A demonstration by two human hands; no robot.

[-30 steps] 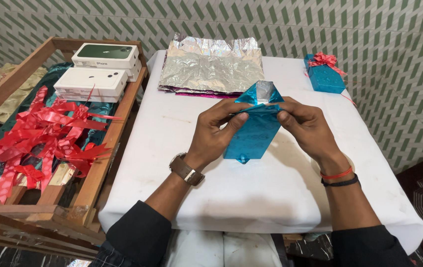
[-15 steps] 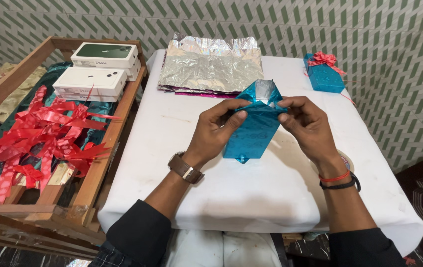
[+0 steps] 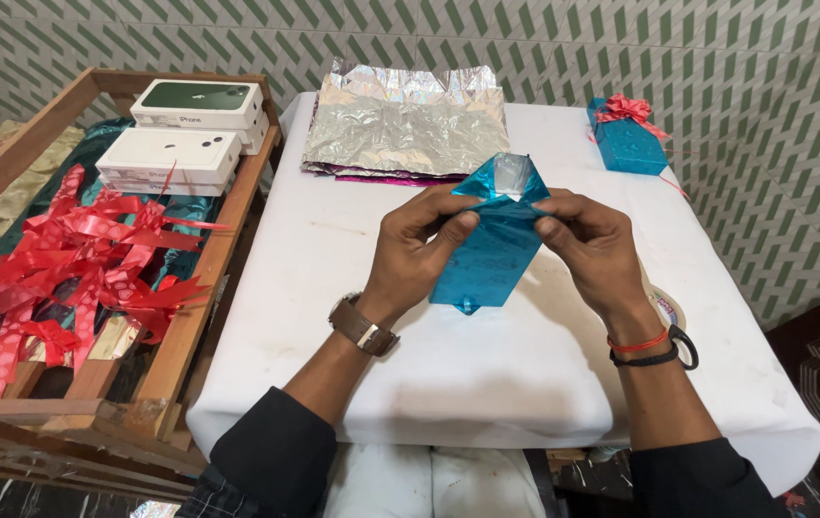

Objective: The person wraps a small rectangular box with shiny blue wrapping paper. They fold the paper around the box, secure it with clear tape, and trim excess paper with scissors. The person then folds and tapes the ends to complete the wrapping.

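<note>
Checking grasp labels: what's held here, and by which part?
Both hands, left hand and right hand, hold the blue-wrapped box at its far end, fingertips pinching the folded paper flap on either side.

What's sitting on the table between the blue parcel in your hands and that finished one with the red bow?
Nothing: in the head view, only bare white tablecloth lies between the held blue parcel and the bowed blue box.

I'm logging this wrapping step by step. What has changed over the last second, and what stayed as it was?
Little changed. The right hand shifted slightly toward the person along the far-end fold, uncovering a roll of tape beside its wrist. The left hand stayed pinching the other side. The blue wrapped box remains held in both hands on the white table; the foil sheets, finished gift and red bows did not move.
</note>
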